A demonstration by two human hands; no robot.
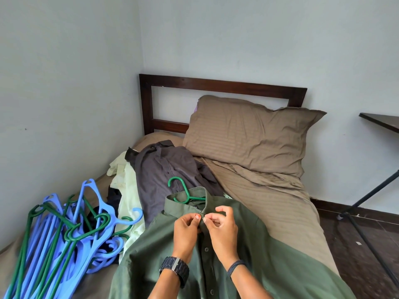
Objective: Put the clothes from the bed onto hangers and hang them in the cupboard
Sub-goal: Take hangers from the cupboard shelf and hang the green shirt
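- Nearest the lens: two forearms, a dark watch (174, 269) on the left wrist, a dark band (236, 265) on the right.
- Under both wrists and spreading out to either side of them, a green shirt (280, 266), front up on the bed (269, 203), buttons running down below the fingers.
- Left hand (185, 230) and right hand (222, 228) side by side, fingertips nearly touching, each pinching the shirt's placket just below the collar; fingers curled narrow on the cloth.
- Just beyond the fingertips, a green hanger (183, 190) inside the collar, its hook sticking out past the neck opening.
- Left of the left hand, a heap of blue and green hangers (64, 234) on the mattress.
- Beyond the fingers, leftward, a dark grey shirt (164, 167) lying over a pale green garment (127, 190).
- Further off, right of the fingers, a brown pillow (252, 134) against the dark headboard (216, 83).
- Far right, a dark tabletop (382, 119) edge and black stand legs (367, 212) over the floor.
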